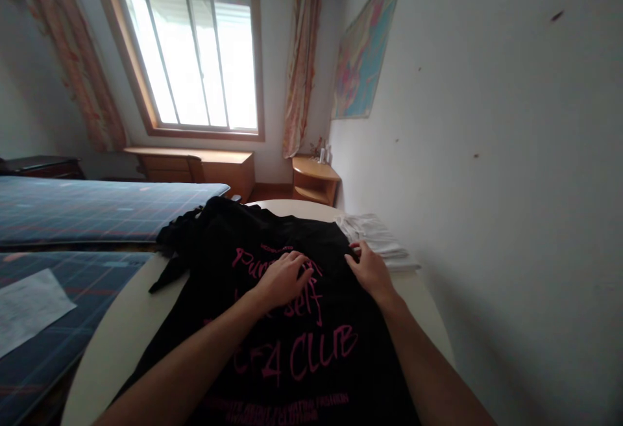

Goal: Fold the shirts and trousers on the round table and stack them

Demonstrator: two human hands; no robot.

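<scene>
A black T-shirt (302, 341) with pink lettering lies spread over a round cream table (121, 309), its near end running out of the bottom of the view. Its far left part is bunched up into folds. My left hand (286, 276) rests on the printed middle of the shirt, palm down, with its fingers lightly bent over the cloth. At the shirt's right edge is my right hand (370, 271), thumb and fingers closing on the black fabric. Just beyond it lies a stack of folded white cloth (374, 234).
A plain wall (487, 218) with a map (367, 49) stands close on the right. To the left is a bed with blue checked covering (97, 212) and a sheet of paper (32, 306). A wooden desk (226, 169) and corner shelf (316, 169) stand below the window.
</scene>
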